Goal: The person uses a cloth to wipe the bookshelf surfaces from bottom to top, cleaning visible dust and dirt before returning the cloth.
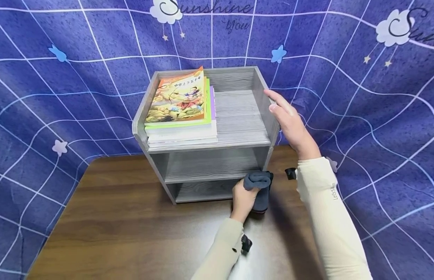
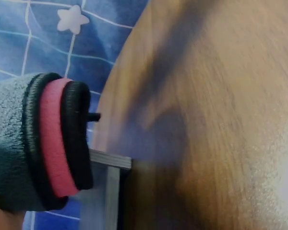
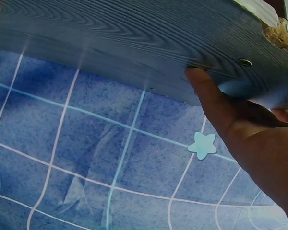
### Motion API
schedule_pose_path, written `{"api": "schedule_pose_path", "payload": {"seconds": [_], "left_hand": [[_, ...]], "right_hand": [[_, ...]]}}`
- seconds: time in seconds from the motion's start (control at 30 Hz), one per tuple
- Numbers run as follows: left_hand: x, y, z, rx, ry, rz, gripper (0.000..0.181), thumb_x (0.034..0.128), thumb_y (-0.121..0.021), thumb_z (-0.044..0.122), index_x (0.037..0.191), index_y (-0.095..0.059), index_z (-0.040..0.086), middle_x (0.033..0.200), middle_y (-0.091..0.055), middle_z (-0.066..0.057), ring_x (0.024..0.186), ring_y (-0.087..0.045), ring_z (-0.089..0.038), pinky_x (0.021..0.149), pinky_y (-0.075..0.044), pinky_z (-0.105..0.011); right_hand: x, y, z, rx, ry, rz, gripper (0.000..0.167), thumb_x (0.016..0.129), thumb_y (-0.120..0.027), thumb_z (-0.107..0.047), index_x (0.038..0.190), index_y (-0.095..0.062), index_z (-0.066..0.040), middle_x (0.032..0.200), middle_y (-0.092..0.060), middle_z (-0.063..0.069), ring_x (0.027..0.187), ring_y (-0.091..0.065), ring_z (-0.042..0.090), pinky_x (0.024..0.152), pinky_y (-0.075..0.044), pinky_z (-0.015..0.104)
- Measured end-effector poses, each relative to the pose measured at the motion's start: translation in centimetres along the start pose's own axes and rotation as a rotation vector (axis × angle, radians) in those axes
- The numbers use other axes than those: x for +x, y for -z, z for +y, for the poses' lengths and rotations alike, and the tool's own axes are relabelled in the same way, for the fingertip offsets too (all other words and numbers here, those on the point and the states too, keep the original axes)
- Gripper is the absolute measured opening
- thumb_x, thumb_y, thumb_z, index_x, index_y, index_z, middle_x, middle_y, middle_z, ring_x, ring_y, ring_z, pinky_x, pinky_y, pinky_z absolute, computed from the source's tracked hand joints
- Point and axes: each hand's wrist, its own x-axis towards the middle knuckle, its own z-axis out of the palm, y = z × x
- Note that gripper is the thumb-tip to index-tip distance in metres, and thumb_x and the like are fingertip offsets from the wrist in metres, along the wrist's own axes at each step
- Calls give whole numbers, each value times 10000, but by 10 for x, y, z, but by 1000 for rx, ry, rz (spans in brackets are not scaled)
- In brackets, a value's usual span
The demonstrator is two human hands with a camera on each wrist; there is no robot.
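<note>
My left hand (image 1: 244, 198) grips a folded dark grey cloth (image 1: 261, 196) in front of the lower right corner of the grey wooden shelf (image 1: 210, 152). In the left wrist view the cloth (image 2: 9, 139) has a fuzzy surface, black edging and a pinkish-red band. Only a bit of that hand shows there, at the lower left. My right hand (image 1: 288, 122) holds the top edge of the shelf's right side panel. From the right wrist, one finger (image 3: 209, 91) is seen touching the panel's outer face (image 3: 134, 43). Part of the right hand is hidden.
A stack of books (image 1: 180, 105) lies on the left of the shelf's top level. Below are two open compartments. The shelf stands at the back of a brown wooden table (image 1: 122, 233), against a blue patterned curtain (image 1: 108, 77). The panel has a chipped corner (image 3: 278, 34).
</note>
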Motion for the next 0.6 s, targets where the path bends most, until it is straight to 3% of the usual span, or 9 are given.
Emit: {"api": "schedule_pose_path", "payload": {"seconds": [0.2, 0.43, 0.6], "left_hand": [[2, -4, -6, 87, -73, 115, 232, 742, -863, 233, 878, -774, 67, 817, -745, -65, 773, -716, -259, 707, -562, -369], [0, -2, -3, 99, -10, 196, 244, 718, -876, 258, 839, -770, 75, 791, -730, -57, 753, -702, -255, 691, -553, -378], [0, 6, -5, 97, 8, 239, 173, 682, -827, 132, 819, -754, 57, 780, -718, -65, 729, -685, -259, 673, -543, -387]], "right_hand": [[0, 1, 1, -1, 8, -1, 533, 1025, -426, -189, 1528, -407, -11, 1591, -363, 80, 1467, -258, 155, 1158, -197, 315], [0, 1, 1, -2, 0, 11, 528, 1018, -437, -178, 1516, -424, -3, 1580, -380, 88, 1452, -281, 156, 1148, -212, 303], [0, 3, 1, 4, 4, 14, 522, 1019, -448, -174, 1509, -433, 2, 1573, -392, 93, 1445, -289, 150, 1143, -219, 293]]}}
